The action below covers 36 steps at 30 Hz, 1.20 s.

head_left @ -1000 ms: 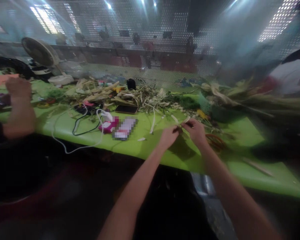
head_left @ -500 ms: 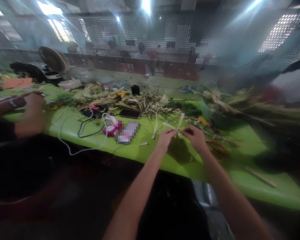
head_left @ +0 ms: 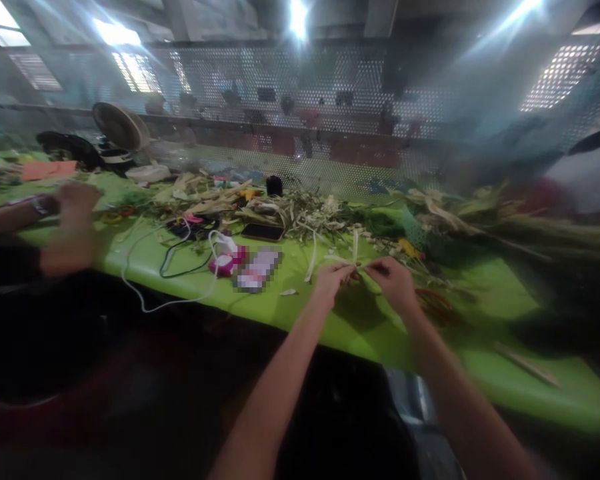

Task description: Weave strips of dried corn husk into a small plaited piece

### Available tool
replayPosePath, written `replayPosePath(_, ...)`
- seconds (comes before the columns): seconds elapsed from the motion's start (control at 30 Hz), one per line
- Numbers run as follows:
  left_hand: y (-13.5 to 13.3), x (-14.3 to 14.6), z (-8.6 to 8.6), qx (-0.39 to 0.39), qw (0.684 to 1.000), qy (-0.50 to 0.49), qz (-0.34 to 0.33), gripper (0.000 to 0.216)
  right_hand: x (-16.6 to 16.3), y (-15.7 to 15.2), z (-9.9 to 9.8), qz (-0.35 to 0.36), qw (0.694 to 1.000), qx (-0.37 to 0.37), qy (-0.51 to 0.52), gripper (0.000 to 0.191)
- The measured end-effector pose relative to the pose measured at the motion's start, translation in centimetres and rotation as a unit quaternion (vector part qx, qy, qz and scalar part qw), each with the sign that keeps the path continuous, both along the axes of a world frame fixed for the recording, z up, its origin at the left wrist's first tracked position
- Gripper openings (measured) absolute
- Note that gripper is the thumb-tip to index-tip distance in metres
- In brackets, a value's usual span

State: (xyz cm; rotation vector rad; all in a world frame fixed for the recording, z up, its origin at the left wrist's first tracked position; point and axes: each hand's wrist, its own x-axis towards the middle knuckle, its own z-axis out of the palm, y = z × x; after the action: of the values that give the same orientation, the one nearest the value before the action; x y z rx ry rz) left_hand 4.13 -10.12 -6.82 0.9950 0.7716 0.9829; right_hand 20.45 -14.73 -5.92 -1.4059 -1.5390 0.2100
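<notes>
Pale, flat plant-fibre strips point(head_left: 355, 245) cross each other between my two hands, just above the green table point(head_left: 300, 310). My left hand point(head_left: 333, 279) is closed, its thumb and fingers pinching the strips near where they cross. From the other side my right hand point(head_left: 391, 277) pinches at the same piece, fingertips close to the crossing. One strip end points up and another lies toward the left. The exact hold of the fingertips is too small to make out. A separate pale strip point(head_left: 311, 259) lies on the table left of my hands.
Left of my hands lie a phone with a blurred screen point(head_left: 258, 269), a pink-and-white power adapter point(head_left: 226, 260) with cables, and a dark phone point(head_left: 263, 231). Dried plant scraps point(head_left: 310, 207) heap behind. A green basket point(head_left: 420, 230) stands right; a co-worker's hands point(head_left: 75, 207) are far left.
The view has shifted slightly, so everything sits a little lower and further right. My right fingertips have drawn slightly away from my left ones, and the strips have turned a little.
</notes>
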Motion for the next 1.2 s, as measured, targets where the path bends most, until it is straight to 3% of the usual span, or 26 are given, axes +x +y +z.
replayPosePath(0.33, 0.3, 0.2, -0.8, 0.051, 0.998, 0.041, 0.019, 0.028, -0.4, -0.2, 0.2, 0.006, 0.999, -0.025, 0.02, 0.022)
replayPosePath(0.57, 0.5, 0.3, -0.9, 0.035, 0.999, 0.017, 0.03, 0.031, -0.7, -0.7, 1.2, -0.012, 0.978, 0.113, -0.172, 0.017)
replayPosePath(0.73, 0.8, 0.6, -1.1, -0.001, 0.997, -0.058, 0.044, 0.036, -2.3, -1.1, 1.0, 0.058, 0.958, 0.115, -0.254, 0.021)
replayPosePath(0.9, 0.9, 0.8, -1.2, -0.025, 0.992, -0.116, 0.047, 0.03, -2.8, -1.2, 0.6, 0.068, 0.934, 0.106, -0.335, 0.035)
replayPosePath(1.2, 1.0, 1.0, -1.7, -0.021, 0.993, -0.114, 0.029, 0.027, -2.6, -0.9, 0.2, 0.045, 0.927, 0.136, -0.347, 0.009)
